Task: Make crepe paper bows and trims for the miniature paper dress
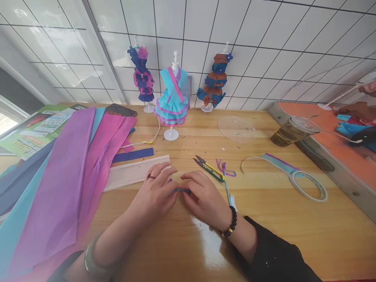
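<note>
Between my two hands runs a thin, narrow blue strip (181,190), perhaps of crepe paper. My left hand (155,192) pinches one end with thumb and forefinger, and my right hand (202,196) pinches the other. Fingers cover most of the strip. Right of my right hand lie green-and-yellow snips (210,169), blades pointing away to the left. Thin purple scraps (225,169) and a light blue strip lie beside their handle. Behind my left hand are a white folded strip (132,172) and a navy strip (133,154).
Purple, pink and blue crepe sheets (58,188) spread over the left side. Three miniature dress forms stand along the tiled wall, one in a turquoise dress (173,98). At right are a tape roll (310,186), a purple-edged blue strip (282,162) and a lidded drink cup (293,131).
</note>
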`<action>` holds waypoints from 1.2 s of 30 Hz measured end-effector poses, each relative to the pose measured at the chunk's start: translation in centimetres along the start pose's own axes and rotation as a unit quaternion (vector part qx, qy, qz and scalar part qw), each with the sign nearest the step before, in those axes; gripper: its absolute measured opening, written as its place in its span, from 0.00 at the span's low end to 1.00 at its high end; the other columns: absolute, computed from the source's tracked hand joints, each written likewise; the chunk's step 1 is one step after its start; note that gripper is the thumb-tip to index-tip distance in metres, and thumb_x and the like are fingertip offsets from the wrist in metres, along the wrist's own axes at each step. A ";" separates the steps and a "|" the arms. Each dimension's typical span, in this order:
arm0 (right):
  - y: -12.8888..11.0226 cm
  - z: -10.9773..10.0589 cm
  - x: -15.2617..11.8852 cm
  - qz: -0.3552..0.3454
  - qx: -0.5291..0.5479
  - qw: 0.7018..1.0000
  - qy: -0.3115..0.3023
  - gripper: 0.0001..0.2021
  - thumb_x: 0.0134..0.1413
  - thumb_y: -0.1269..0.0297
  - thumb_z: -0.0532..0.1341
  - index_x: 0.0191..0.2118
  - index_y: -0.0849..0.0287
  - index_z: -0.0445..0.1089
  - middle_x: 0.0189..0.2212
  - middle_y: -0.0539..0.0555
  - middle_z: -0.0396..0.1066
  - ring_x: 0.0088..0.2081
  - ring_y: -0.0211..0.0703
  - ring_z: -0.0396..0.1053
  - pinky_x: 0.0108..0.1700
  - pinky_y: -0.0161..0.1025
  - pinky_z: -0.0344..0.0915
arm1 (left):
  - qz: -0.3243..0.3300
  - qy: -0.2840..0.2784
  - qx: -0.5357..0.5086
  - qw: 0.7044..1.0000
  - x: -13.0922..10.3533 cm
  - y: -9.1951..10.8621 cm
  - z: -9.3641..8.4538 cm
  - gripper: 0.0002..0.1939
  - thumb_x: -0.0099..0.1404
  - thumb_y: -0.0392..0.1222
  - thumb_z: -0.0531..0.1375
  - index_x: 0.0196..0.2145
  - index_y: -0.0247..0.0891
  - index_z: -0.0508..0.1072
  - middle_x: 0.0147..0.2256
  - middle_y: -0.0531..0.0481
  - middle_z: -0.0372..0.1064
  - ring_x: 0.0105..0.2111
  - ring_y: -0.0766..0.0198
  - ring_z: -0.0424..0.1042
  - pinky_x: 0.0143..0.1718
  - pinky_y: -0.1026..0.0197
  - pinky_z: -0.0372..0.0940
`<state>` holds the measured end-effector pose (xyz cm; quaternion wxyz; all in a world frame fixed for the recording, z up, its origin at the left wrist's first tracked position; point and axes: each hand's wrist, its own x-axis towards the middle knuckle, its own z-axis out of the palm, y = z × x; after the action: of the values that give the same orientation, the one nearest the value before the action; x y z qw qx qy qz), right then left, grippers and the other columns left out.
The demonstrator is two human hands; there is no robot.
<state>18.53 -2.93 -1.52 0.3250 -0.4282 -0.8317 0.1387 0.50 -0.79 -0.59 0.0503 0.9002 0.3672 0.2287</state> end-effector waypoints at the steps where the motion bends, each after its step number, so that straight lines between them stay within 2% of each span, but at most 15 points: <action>1: 0.0 0.0 0.0 0.000 -0.001 1.000 -0.002 0.09 0.53 0.72 0.53 0.38 0.58 0.68 0.41 0.58 0.66 0.45 0.45 0.62 0.47 0.47 0.62 | 0.002 0.000 -0.001 1.000 0.0 0.0 0.0 0.12 0.57 0.28 0.53 0.36 0.40 0.71 0.46 0.45 0.62 0.54 0.51 0.53 0.53 0.45 0.52; 6: -0.1 -0.2 0.1 0.006 0.011 1.000 -0.007 0.09 0.53 0.72 0.54 0.39 0.58 0.67 0.41 0.58 0.66 0.45 0.45 0.63 0.46 0.47 0.63 | 0.010 0.002 -0.011 1.000 -0.1 -0.1 0.2 0.12 0.57 0.28 0.53 0.35 0.40 0.71 0.45 0.44 0.63 0.53 0.52 0.55 0.51 0.46 0.54; 11: -0.4 -0.5 0.2 0.032 0.073 0.997 0.023 0.14 0.52 0.70 0.56 0.46 0.57 0.64 0.43 0.58 0.66 0.47 0.46 0.63 0.48 0.47 0.62 | -0.019 0.029 -0.049 0.998 0.1 -0.2 -0.1 0.08 0.58 0.30 0.53 0.30 0.39 0.70 0.39 0.44 0.65 0.48 0.54 0.61 0.45 0.50 0.59; 16: 0.4 -1.8 0.5 0.128 0.130 0.978 0.098 0.14 0.52 0.68 0.57 0.46 0.56 0.65 0.43 0.57 0.67 0.45 0.43 0.65 0.48 0.45 0.63 | -0.087 0.068 -0.133 0.985 0.1 -0.6 -0.4 0.07 0.58 0.33 0.54 0.33 0.39 0.70 0.37 0.45 0.65 0.42 0.58 0.65 0.43 0.53 0.61; 21: 3.3 -5.4 0.8 0.243 0.187 0.929 0.208 0.13 0.52 0.64 0.57 0.44 0.60 0.64 0.37 0.57 0.70 0.37 0.41 0.69 0.37 0.40 0.68 | -0.169 0.095 -0.221 0.956 0.1 -0.7 -0.4 0.02 0.58 0.36 0.56 0.30 0.38 0.68 0.37 0.46 0.66 0.42 0.59 0.66 0.44 0.55 0.61; 23: 4.8 -7.4 0.4 0.273 0.122 0.935 0.190 0.14 0.51 0.65 0.56 0.45 0.61 0.65 0.34 0.56 0.70 0.33 0.40 0.69 0.33 0.38 0.67 | -0.192 0.101 -0.250 0.944 0.1 -0.7 -0.5 0.02 0.58 0.37 0.56 0.29 0.38 0.68 0.37 0.47 0.66 0.42 0.59 0.66 0.45 0.55 0.62; 25: 6.1 -9.0 -0.4 0.302 0.006 0.945 0.123 0.14 0.48 0.68 0.56 0.43 0.61 0.67 0.32 0.55 0.70 0.32 0.40 0.68 0.32 0.38 0.65 | -0.212 0.101 -0.272 0.933 0.2 -0.7 -0.5 0.02 0.58 0.38 0.56 0.29 0.39 0.68 0.36 0.47 0.67 0.41 0.59 0.67 0.45 0.55 0.62; 27: 7.1 -9.9 -1.5 0.329 -0.074 0.940 0.055 0.15 0.46 0.71 0.56 0.42 0.61 0.68 0.31 0.55 0.70 0.32 0.41 0.68 0.33 0.38 0.64 | -0.223 0.102 -0.284 0.927 0.2 -0.8 -0.4 0.02 0.58 0.39 0.57 0.29 0.39 0.67 0.35 0.48 0.67 0.41 0.59 0.67 0.45 0.55 0.62; 29: 7.6 -10.0 -2.2 0.323 -0.098 0.941 -0.006 0.16 0.44 0.73 0.56 0.42 0.59 0.68 0.31 0.55 0.71 0.32 0.42 0.68 0.33 0.38 0.64 | -0.225 0.101 -0.287 0.926 0.2 -0.9 -0.3 0.02 0.58 0.39 0.57 0.29 0.39 0.68 0.35 0.48 0.68 0.40 0.59 0.67 0.44 0.55 0.63; 31: 7.5 -9.5 -2.5 0.284 -0.100 0.952 -0.052 0.16 0.42 0.75 0.56 0.40 0.57 0.69 0.32 0.54 0.72 0.34 0.43 0.68 0.35 0.38 0.63 | -0.220 0.098 -0.287 0.927 0.1 -0.9 -0.2 0.02 0.58 0.39 0.56 0.29 0.39 0.68 0.35 0.48 0.68 0.40 0.59 0.68 0.42 0.56 0.64; 33: 7.3 -8.7 -2.2 0.255 -0.107 0.958 -0.077 0.15 0.41 0.77 0.55 0.37 0.57 0.69 0.32 0.53 0.72 0.34 0.43 0.68 0.35 0.37 0.62 | -0.217 0.097 -0.289 0.927 0.1 -0.9 -0.1 0.02 0.58 0.39 0.56 0.29 0.39 0.68 0.35 0.48 0.68 0.39 0.59 0.68 0.41 0.56 0.64; 36: 7.3 -8.1 -1.2 0.253 -0.131 0.955 -0.086 0.15 0.43 0.79 0.52 0.36 0.58 0.69 0.29 0.51 0.72 0.30 0.38 0.68 0.32 0.33 0.61 | -0.224 0.095 -0.292 0.925 0.1 -0.7 -0.2 0.02 0.58 0.39 0.56 0.30 0.39 0.68 0.35 0.48 0.68 0.40 0.60 0.68 0.41 0.56 0.64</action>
<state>28.91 0.11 0.31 0.1477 -0.6496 -0.7321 0.1423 0.02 -0.28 -0.57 0.3257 0.7141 0.4789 0.3932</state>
